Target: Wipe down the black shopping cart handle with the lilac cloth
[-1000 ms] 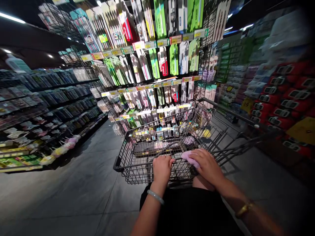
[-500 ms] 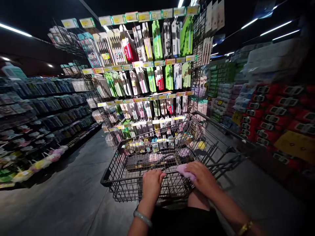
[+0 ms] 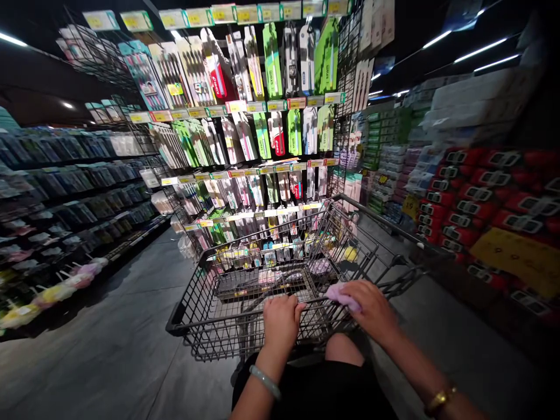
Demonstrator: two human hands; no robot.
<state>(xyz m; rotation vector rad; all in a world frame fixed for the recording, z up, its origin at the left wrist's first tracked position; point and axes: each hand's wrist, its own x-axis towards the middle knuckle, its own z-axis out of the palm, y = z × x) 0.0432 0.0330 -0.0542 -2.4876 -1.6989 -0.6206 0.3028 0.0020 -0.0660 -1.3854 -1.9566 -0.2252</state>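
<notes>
Wrapped round the near rim of a black wire shopping cart (image 3: 210,324) is my left hand (image 3: 280,319), its fingers closed. Farther right along that rim, my right hand (image 3: 370,306) is closed on a pale purple cloth (image 3: 343,296), which is pressed against the cart's rim. The cloth's lower folds are hidden under my fingers. Inside the cart, on its wire floor, lies a long dark tray-like item (image 3: 262,284); its exact kind is unclear through the wires.
Ahead stands a rack of packaged toothbrushes (image 3: 272,61) with price tags. Left is a shelf aisle with fluffy dusters (image 3: 65,286) at its foot. Red packages (image 3: 476,175) are stacked on the right, with a yellow sign (image 3: 520,256). Grey floor (image 3: 131,338) lies to the left.
Both hands have shifted slightly right in view, still on the cart's rim. The rack and cart sit a little further left, and the rack looks slightly nearer.
</notes>
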